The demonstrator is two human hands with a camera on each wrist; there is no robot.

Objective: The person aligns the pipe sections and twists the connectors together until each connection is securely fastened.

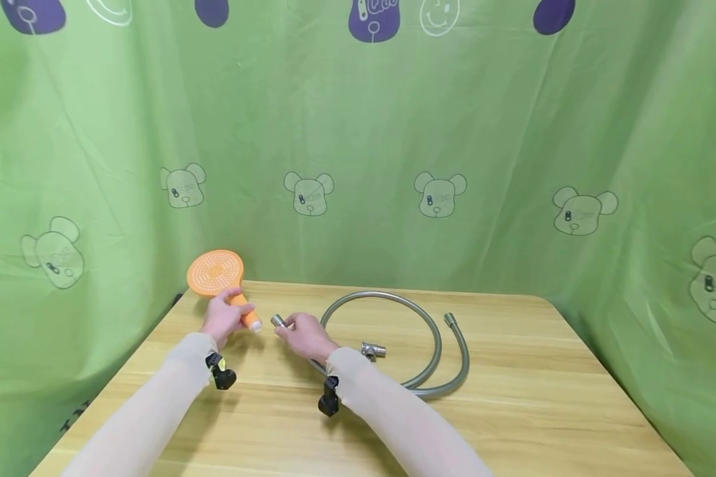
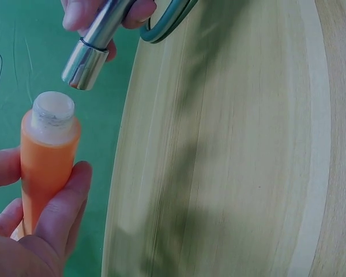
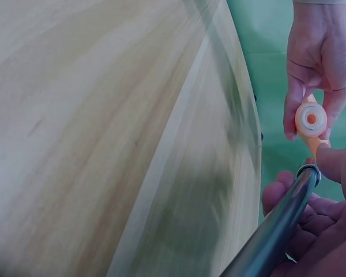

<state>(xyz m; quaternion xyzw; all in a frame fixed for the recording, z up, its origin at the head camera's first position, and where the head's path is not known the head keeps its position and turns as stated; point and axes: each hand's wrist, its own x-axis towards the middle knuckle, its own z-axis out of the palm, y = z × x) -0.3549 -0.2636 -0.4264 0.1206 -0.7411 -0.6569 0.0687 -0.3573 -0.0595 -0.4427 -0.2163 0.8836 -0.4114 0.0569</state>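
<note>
An orange shower head (image 1: 216, 272) is held by its handle in my left hand (image 1: 223, 319), its round sprayed face turned up. The handle's white threaded end (image 2: 53, 112) points toward my right hand (image 1: 307, 336). Between thumb and fingers, my right hand grips a grey shower hose (image 3: 277, 222) close to its end. The hose's shiny metal connector (image 2: 85, 63) faces the white thread, with a small gap between them in the left wrist view. From my right hand the hose loops across the table to its other end (image 1: 450, 320).
Inside the hose loop lies a small metal tee valve (image 1: 372, 350) on the wooden table (image 1: 531, 384). A green patterned curtain (image 1: 370, 132) surrounds the table at the back and sides. Each wrist wears a small black camera.
</note>
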